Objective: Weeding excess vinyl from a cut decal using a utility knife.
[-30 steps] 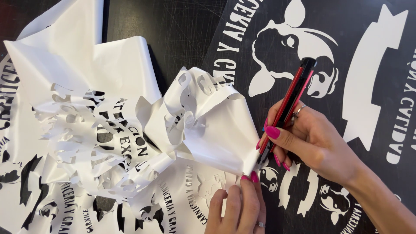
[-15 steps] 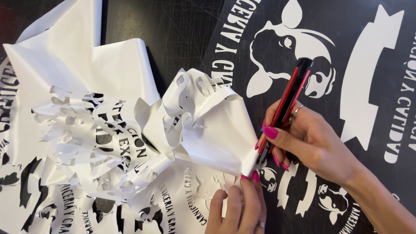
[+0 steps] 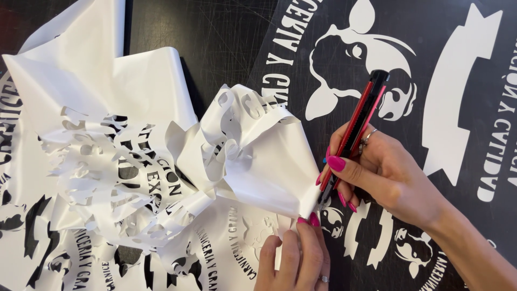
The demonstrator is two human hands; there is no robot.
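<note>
On the far left, a big white sheet (image 3: 81, 81) lies on the dark desk (image 3: 215, 32). It is bent and folded, and part of it curls up. Below it, the white sheet is full of cut-out holes and thin strips (image 3: 107, 178), all tangled and lifted off the black sheet (image 3: 441, 43) under them. Letters and small shapes show through the holes.

In the middle, a piece of the white sheet is peeled up into a crumpled bunch (image 3: 253, 156). It looks like a loose cone. Its narrow end points down to the right, where the two hands meet.

At the bottom, the left hand (image 3: 296, 258) lies flat with its fingers together. The pink fingertips press down on the sheet, right by the narrow end of the bunch. It grips nothing; it only pushes down. A ring sits on one finger.

Just to the right, the right hand (image 3: 382, 172) is closed around a red and black knife (image 3: 358, 126), held like a pen. The knife tilts, with its top end up to the right. Its low tip touches the spot where the white peeled piece meets the black sheet, just above the left fingertips.

Further right, the black sheet lies flat with white shapes on it: an animal head (image 3: 344, 59), a long ribbon shape (image 3: 458, 91), and curved letters along the edge.
</note>
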